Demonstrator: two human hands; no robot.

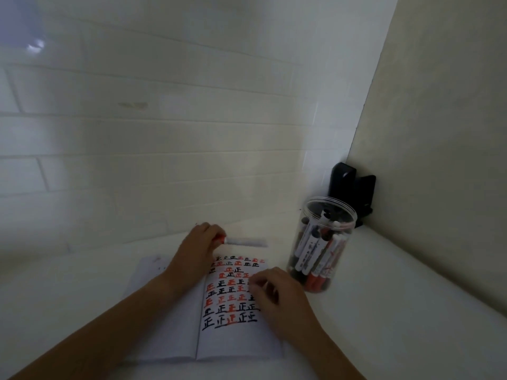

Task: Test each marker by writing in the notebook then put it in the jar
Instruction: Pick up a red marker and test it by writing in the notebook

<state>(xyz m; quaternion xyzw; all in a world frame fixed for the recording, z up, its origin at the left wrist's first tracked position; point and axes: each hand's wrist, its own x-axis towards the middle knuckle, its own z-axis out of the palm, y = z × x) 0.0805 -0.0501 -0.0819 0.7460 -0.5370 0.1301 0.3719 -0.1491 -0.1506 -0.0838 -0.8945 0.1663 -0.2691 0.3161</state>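
An open notebook (pixel 236 338) lies on the white counter, its right page covered with rows of red and black written characters. My left hand (pixel 196 248) reaches past the notebook's top edge and grips the red end of a white marker (pixel 247 241) that lies blurred on the counter. My right hand (pixel 277 297) hovers over the right edge of the page with fingers loosely curled, nothing visible in it. A clear plastic jar (pixel 322 242) to the right of the notebook holds several markers standing on end.
A black object (pixel 352 187) stands in the corner behind the jar. A white tiled wall (pixel 164 133) rises behind the counter and a beige wall (pixel 439 133) closes off the right side. The white counter (pixel 397 311) extends to the right of the notebook.
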